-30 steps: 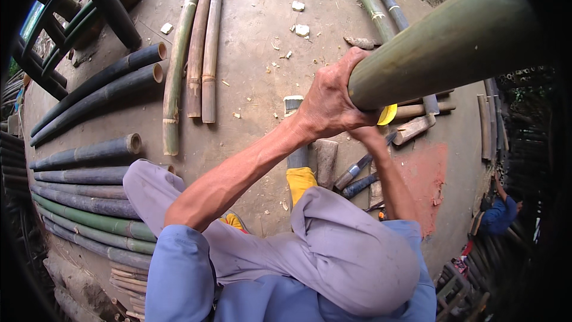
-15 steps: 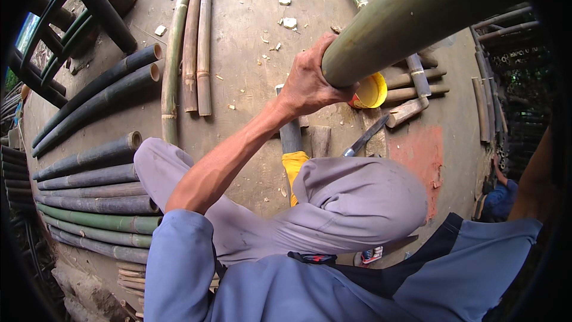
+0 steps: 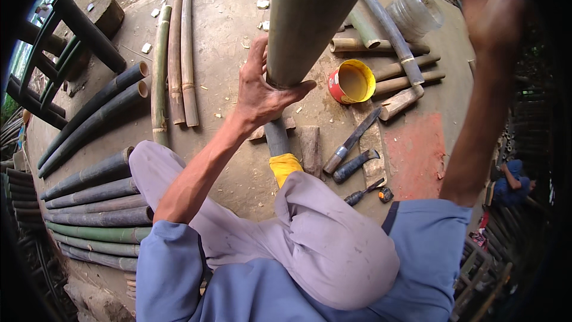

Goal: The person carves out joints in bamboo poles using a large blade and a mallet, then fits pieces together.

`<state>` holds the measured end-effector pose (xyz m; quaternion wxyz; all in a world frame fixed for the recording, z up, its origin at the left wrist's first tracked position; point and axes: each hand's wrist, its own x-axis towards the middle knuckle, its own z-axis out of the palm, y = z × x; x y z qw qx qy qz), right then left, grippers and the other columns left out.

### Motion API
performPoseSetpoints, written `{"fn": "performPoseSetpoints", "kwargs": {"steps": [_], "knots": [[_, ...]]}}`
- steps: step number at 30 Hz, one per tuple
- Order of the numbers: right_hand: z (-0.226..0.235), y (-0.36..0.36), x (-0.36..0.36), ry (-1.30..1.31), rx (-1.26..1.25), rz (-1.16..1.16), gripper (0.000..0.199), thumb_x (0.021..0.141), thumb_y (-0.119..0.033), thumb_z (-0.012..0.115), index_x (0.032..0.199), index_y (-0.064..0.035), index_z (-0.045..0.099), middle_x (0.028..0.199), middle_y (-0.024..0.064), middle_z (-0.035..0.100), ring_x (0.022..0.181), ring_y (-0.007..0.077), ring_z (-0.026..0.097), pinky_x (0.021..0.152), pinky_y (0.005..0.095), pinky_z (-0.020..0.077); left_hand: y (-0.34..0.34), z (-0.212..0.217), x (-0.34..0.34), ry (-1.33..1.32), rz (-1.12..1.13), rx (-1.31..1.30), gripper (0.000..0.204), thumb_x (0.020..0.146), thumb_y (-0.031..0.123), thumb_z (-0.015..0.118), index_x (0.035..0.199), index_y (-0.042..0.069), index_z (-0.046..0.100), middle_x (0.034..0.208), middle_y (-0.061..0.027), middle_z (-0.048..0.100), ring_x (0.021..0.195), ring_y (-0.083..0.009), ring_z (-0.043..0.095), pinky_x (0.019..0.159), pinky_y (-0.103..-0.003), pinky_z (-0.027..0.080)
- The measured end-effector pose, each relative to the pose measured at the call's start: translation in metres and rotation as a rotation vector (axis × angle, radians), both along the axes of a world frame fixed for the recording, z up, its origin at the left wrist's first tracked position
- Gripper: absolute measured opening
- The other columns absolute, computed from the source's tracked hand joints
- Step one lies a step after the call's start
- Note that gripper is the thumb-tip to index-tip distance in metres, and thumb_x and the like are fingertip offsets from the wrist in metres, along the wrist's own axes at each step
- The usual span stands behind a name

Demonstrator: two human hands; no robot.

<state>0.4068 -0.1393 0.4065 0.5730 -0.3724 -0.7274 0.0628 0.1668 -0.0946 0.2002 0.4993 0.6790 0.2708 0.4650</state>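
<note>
A thick grey-green bamboo pole (image 3: 310, 18) rises from the middle of the view past the top edge. My left hand (image 3: 261, 86) is closed round its near end, the thumb stretched across below the rim and the fingers along its left side. My right hand (image 3: 491, 9) is raised at the upper right, away from the pole and smeared by motion; its fingers cannot be made out. Right of the pole's end stands a red and yellow tin (image 3: 353, 82) with murky liquid inside. A large knife (image 3: 351, 141) and a hammer (image 3: 356, 166) lie on the ground before my bent knee.
Several dark and green bamboo poles (image 3: 98, 216) lie at left, with three slimmer lengths (image 3: 187, 59) beyond. Stacked bamboo pieces (image 3: 411, 62) and a clear plastic container (image 3: 415, 13) are at upper right. A screwdriver-like tool (image 3: 363, 192) lies near my knee. Another person (image 3: 512, 182) is at far right.
The pole and my left hand have shifted left, and the pole stands more upright. My right arm has swung up into view. The tin and tools are now uncovered.
</note>
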Motion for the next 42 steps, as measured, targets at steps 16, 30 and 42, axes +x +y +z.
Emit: {"fn": "performPoseSetpoints", "kwargs": {"steps": [16, 30, 42], "knots": [[-0.486, -0.29, -0.044, 0.488, -1.351, -1.574, 0.077, 0.075, -0.028, 0.076, 0.135, 0.0033, 0.04, 0.119, 0.0292, 0.056, 0.11, 0.0424, 0.055, 0.098, 0.0461, 0.0415, 0.023, -0.003, -0.003, -0.25, 0.105, -0.22, 0.041, 0.062, 0.005, 0.07, 0.1, -0.002, 0.057, 0.09, -0.0106, 0.059, 0.083, -0.021, 0.062, 0.081, -0.036, 0.05], [-0.402, -0.257, -0.023, 0.568, -1.05, -1.195, 0.058, 0.077, -0.011, 0.067, 0.127, -0.0061, 0.038, 0.085, 0.0098, 0.054, 0.062, 0.0188, 0.055, 0.053, 0.0325, 0.045, 0.068, -0.132, -0.069, 0.431, 0.341, -0.63, 0.049, 0.067, 0.012, 0.075, 0.108, -0.003, 0.054, 0.079, -0.0082, 0.062, 0.073, -0.0176, 0.063, 0.07, -0.031, 0.052], [-0.353, -0.088, 0.118, -0.253, -1.467, -0.598, 0.05, 0.083, -0.026, 0.058, 0.124, 0.0042, 0.053, 0.083, 0.0238, 0.065, 0.075, 0.0336, 0.065, 0.072, 0.0428, 0.0496, 0.06, -0.168, -0.049, 0.658, 0.116, -0.533, 0.042, 0.077, 0.022, 0.065, 0.114, 0.001, 0.06, 0.113, -0.0179, 0.064, 0.099, -0.0254, 0.063, 0.086, -0.04, 0.054]]}}
